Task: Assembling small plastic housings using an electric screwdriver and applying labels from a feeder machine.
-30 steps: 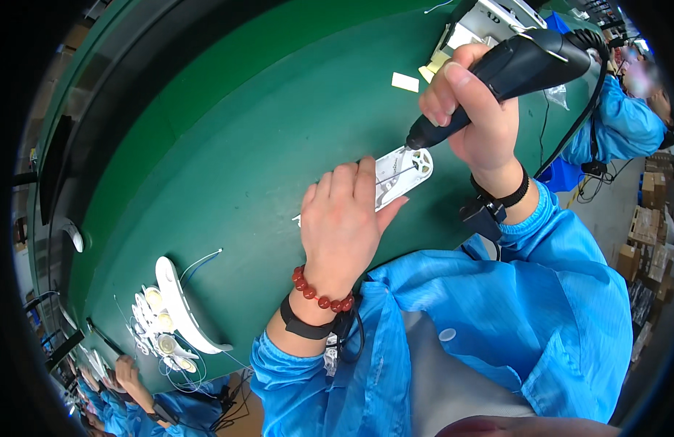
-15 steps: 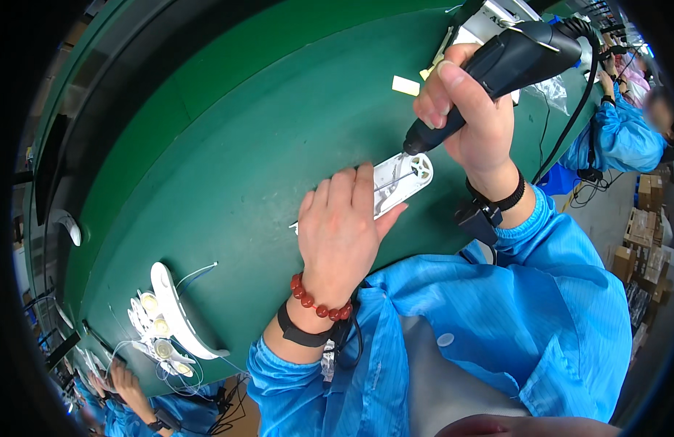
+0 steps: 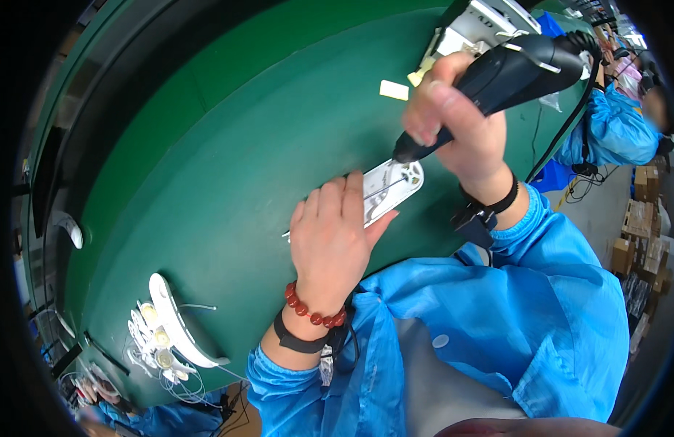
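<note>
My left hand (image 3: 328, 229) holds a long white plastic housing (image 3: 389, 191) against the green table, fingers over its far side and thumb along its near edge. The hand covers the housing's left part. At the uncovered rounded end are a spoked round feature and a thin dark wire or rod lying lengthwise. My right hand (image 3: 464, 120) is wrapped round a black electric screwdriver (image 3: 523, 73), tilted with its nose down at the housing's far edge near that end. The bit's tip is too small to make out.
A pale yellow block (image 3: 394, 89) and a white box-like fixture (image 3: 479, 29) stand beyond my right hand. The screwdriver's cable (image 3: 566, 127) runs down the right side. At lower left lie a curved white shell (image 3: 178, 324) and wired white parts (image 3: 158, 339). Co-workers sit at both sides.
The whole view has shifted slightly. Both hands keep their hold, and the screwdriver's nose stays at the same end of the housing. A co-worker's hand at lower left has moved away from the wired parts.
</note>
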Tool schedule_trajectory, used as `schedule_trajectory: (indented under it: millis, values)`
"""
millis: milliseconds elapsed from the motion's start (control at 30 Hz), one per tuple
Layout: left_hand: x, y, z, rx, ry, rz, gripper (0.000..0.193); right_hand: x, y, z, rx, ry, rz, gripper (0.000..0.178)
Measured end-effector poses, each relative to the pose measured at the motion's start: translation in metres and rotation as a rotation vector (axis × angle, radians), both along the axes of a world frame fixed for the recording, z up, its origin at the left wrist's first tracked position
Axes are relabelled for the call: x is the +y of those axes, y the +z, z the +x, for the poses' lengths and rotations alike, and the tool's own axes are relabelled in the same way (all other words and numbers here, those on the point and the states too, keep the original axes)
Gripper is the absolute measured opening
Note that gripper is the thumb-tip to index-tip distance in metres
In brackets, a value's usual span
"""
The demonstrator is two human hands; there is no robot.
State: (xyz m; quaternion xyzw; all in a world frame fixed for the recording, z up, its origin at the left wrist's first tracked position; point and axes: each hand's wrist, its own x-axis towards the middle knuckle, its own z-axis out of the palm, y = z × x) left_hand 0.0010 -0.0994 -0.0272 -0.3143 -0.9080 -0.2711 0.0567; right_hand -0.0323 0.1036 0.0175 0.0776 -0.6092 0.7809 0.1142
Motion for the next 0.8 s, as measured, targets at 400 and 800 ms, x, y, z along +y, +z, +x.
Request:
schedule_trajectory:
  millis: [400, 800]
  values:
    - [0.007, 0.004, 0.005, 0.017, 0.014, -0.013, 0.066, 0.098, 0.06, -0.015, 0.343, -0.267, 0.022, 0.008]
    - [0.007, 0.005, 0.004, 0.045, 0.017, -0.017, 0.065, 0.116, 0.05, -0.034, 0.313, -0.376, 0.246, 0.005]
